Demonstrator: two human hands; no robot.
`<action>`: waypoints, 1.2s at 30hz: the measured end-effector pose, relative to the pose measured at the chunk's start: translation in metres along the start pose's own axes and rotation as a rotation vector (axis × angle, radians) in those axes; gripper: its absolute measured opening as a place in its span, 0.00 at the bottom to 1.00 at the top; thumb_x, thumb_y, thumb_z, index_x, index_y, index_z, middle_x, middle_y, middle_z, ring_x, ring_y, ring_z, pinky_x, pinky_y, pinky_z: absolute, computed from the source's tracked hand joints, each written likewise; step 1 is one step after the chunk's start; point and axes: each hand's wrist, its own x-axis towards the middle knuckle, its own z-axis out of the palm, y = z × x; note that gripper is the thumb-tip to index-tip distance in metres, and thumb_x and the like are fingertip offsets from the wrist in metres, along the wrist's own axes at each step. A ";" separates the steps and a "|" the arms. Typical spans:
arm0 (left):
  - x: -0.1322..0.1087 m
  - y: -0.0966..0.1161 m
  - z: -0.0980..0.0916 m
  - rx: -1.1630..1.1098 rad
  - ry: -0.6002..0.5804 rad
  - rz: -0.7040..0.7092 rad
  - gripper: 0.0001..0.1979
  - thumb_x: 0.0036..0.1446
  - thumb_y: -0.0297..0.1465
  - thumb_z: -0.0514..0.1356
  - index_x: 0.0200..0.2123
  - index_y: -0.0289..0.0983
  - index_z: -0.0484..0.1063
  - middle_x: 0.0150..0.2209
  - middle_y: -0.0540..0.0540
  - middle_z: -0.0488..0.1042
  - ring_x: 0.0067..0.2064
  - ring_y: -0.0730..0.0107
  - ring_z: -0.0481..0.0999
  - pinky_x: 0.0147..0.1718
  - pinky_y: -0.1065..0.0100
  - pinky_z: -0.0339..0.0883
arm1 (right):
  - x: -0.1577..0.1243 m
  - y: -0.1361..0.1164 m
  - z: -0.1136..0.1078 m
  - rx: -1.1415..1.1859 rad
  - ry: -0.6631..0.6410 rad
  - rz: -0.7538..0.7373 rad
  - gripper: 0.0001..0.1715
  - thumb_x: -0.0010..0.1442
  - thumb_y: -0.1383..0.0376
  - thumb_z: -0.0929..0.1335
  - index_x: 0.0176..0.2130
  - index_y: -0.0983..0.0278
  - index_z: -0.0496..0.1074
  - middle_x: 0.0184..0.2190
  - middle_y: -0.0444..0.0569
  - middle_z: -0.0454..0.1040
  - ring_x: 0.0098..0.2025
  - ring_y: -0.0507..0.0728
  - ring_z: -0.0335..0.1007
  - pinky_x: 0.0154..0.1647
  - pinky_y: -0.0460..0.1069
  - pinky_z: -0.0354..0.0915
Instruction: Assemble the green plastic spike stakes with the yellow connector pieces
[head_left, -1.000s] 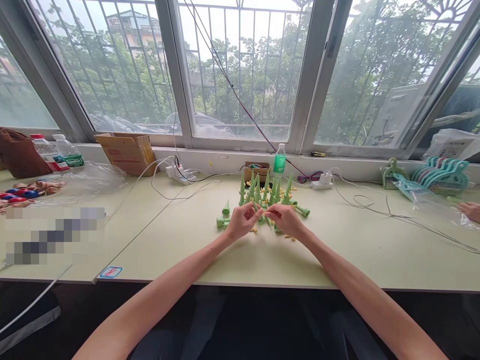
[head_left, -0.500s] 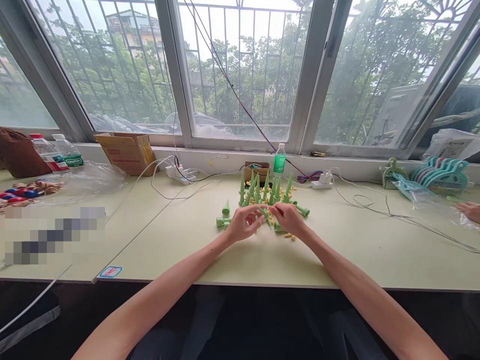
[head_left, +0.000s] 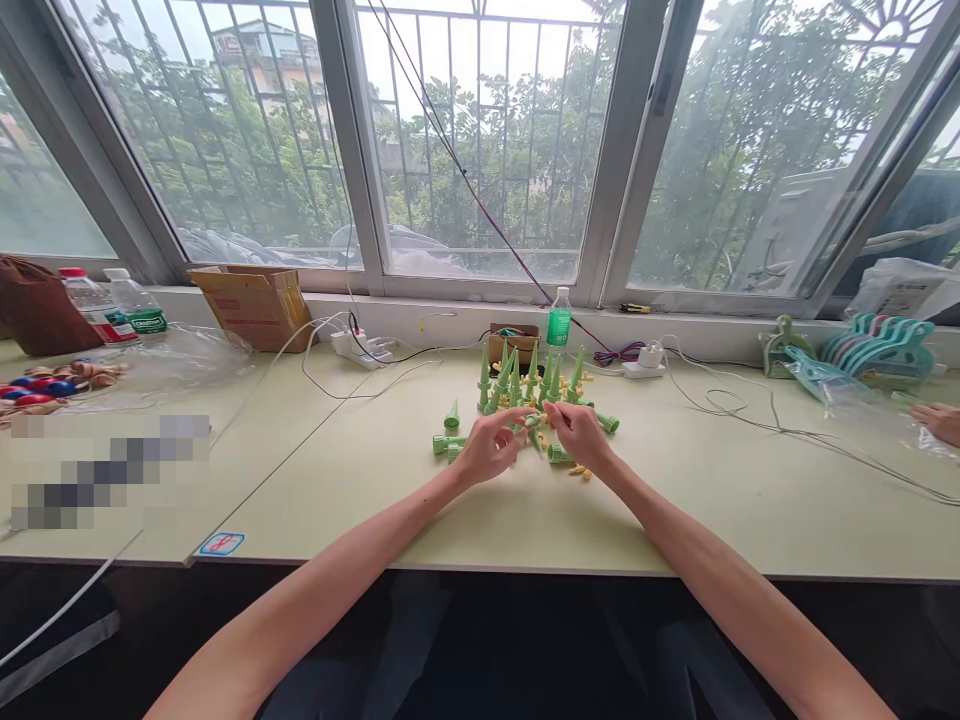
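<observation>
My left hand (head_left: 491,446) is closed, holding a green plastic plant watering spike (head_left: 535,437) between thumb and fingers, its tip pointing down. My right hand (head_left: 577,432) pinches a small yellow piece (head_left: 544,418) against the upper end of that spike; the fingers partly hide it. Right behind both hands, several green spikes (head_left: 577,375) stand upright in a cluster, with yellow pieces among them. A loose green cone (head_left: 451,415) and a green tubular part (head_left: 448,444) are left of my left hand. Yellow pieces (head_left: 580,471) lie under my right wrist.
A green-labelled bottle (head_left: 559,318) and a small open box (head_left: 514,345) stand behind the cluster. Power strips (head_left: 643,362) with cables run along the wall. Teal hangers (head_left: 881,350) are at right, near another person's hand (head_left: 937,420). A cardboard box (head_left: 251,308) stands at left.
My right hand has shifted slightly up, its fingers at the spike's upper end. The spike in my left hand has turned a little, and a yellow piece now shows between the hands.
</observation>
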 end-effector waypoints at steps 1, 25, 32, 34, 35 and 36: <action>0.001 0.000 0.001 -0.019 0.025 -0.026 0.16 0.61 0.37 0.55 0.50 0.37 0.69 0.38 0.44 0.75 0.18 0.80 0.70 0.17 0.76 0.65 | 0.000 -0.001 0.000 0.008 0.016 0.010 0.31 0.67 0.49 0.56 0.20 0.62 0.56 0.16 0.42 0.59 0.20 0.50 0.50 0.24 0.47 0.50; 0.009 -0.002 0.004 -0.432 -0.080 -0.381 0.41 0.58 0.59 0.44 0.29 0.26 0.76 0.20 0.41 0.72 0.16 0.74 0.67 0.13 0.73 0.58 | -0.004 -0.013 -0.005 0.246 0.023 -0.079 0.15 0.65 0.56 0.63 0.32 0.63 0.70 0.27 0.46 0.72 0.26 0.52 0.64 0.28 0.46 0.61; 0.007 -0.003 0.004 -0.408 -0.112 -0.362 0.38 0.58 0.58 0.46 0.23 0.28 0.73 0.19 0.40 0.72 0.16 0.74 0.68 0.14 0.73 0.58 | -0.004 -0.012 -0.005 0.247 0.027 -0.046 0.16 0.64 0.56 0.64 0.32 0.64 0.70 0.26 0.47 0.72 0.26 0.52 0.66 0.28 0.46 0.62; 0.007 -0.005 0.004 -0.392 -0.125 -0.353 0.37 0.59 0.57 0.46 0.22 0.29 0.72 0.19 0.41 0.72 0.17 0.74 0.68 0.14 0.74 0.58 | -0.004 -0.011 -0.005 0.237 0.030 -0.043 0.16 0.64 0.56 0.63 0.32 0.64 0.70 0.25 0.46 0.72 0.26 0.52 0.66 0.28 0.46 0.62; 0.007 -0.006 0.004 -0.387 -0.128 -0.350 0.37 0.59 0.57 0.46 0.22 0.29 0.72 0.19 0.41 0.72 0.17 0.74 0.68 0.14 0.74 0.58 | -0.004 -0.010 -0.005 0.230 0.030 -0.041 0.16 0.64 0.56 0.63 0.31 0.64 0.70 0.25 0.46 0.72 0.25 0.52 0.65 0.28 0.46 0.62; 0.006 -0.007 0.004 -0.381 -0.129 -0.347 0.36 0.59 0.57 0.47 0.23 0.29 0.72 0.20 0.41 0.72 0.17 0.74 0.68 0.14 0.74 0.59 | -0.004 -0.010 -0.005 0.221 0.030 -0.040 0.16 0.64 0.56 0.63 0.31 0.64 0.70 0.24 0.46 0.71 0.25 0.52 0.65 0.28 0.46 0.61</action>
